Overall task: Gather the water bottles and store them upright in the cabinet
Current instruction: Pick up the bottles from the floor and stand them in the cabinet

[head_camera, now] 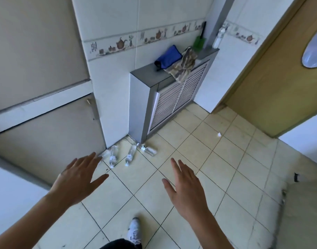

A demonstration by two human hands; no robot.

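Observation:
Several clear plastic water bottles lie on their sides on the tiled floor at the foot of the wall: one [113,156], a second [130,155] beside it, a third [148,150] by the cabinet's corner, and another partly hidden behind my left hand. The grey cabinet [147,78] with louvred doors [175,101] stands shut against the wall, just behind them. My left hand [78,178] hovers open, palm down, just in front of the leftmost bottles. My right hand [186,187] is open too, further right, above bare floor. Neither hand touches a bottle.
A blue bag [169,57] and a patterned cloth [184,64] lie on the cabinet top, with a green item [199,42] and an upright bottle [219,37] behind. A wooden door [272,78] stands at right, beige cabinet doors [46,132] at left. My white shoe [135,230] is below.

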